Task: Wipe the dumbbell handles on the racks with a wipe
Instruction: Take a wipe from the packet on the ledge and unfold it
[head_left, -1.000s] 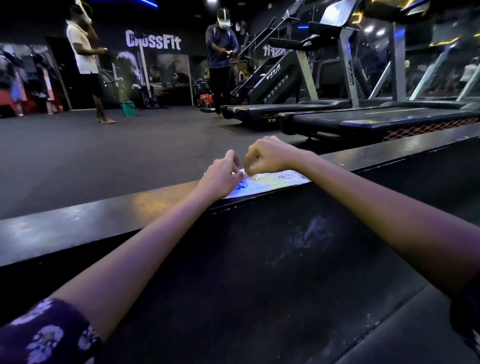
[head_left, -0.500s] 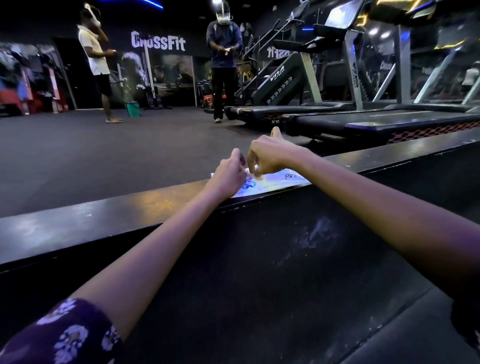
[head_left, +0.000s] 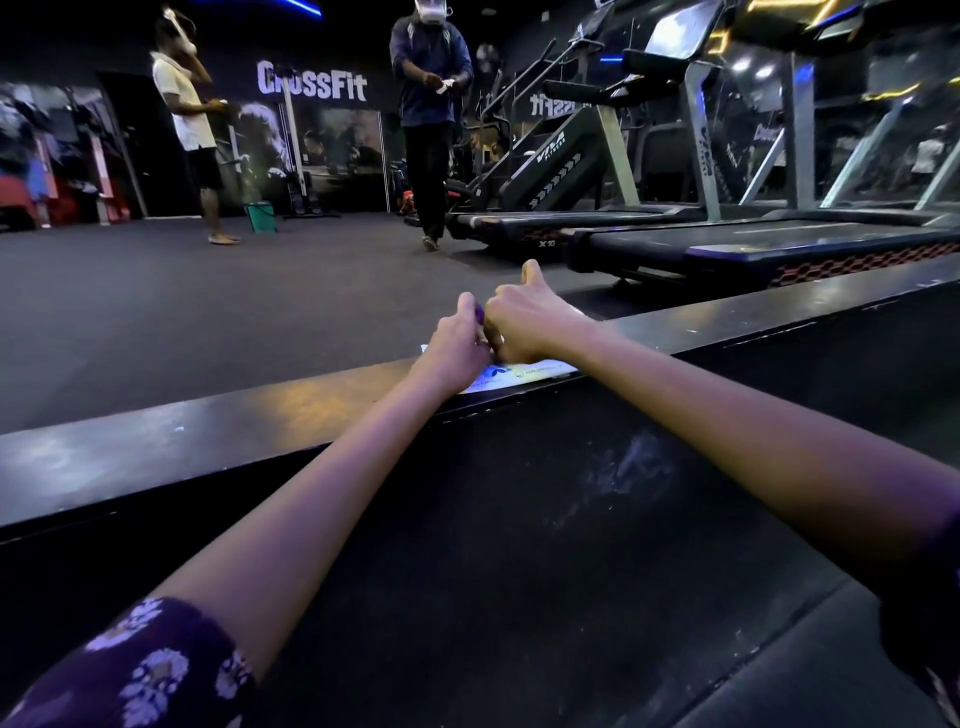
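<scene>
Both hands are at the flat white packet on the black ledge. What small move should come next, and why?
Probably draw one wipe up out of the packet. It lies flat on the ledge; the left hand and right hand meet over its near end, fingers curled at something hidden. No loose wipe or dumbbell rack shows yet.

I've got one head view only, low and close behind the black ledge (head_left: 156, 452), facing twelve o'clock across the gym floor (head_left: 182, 322); treadmills (head_left: 779, 244) far off at two o'clock.
</scene>
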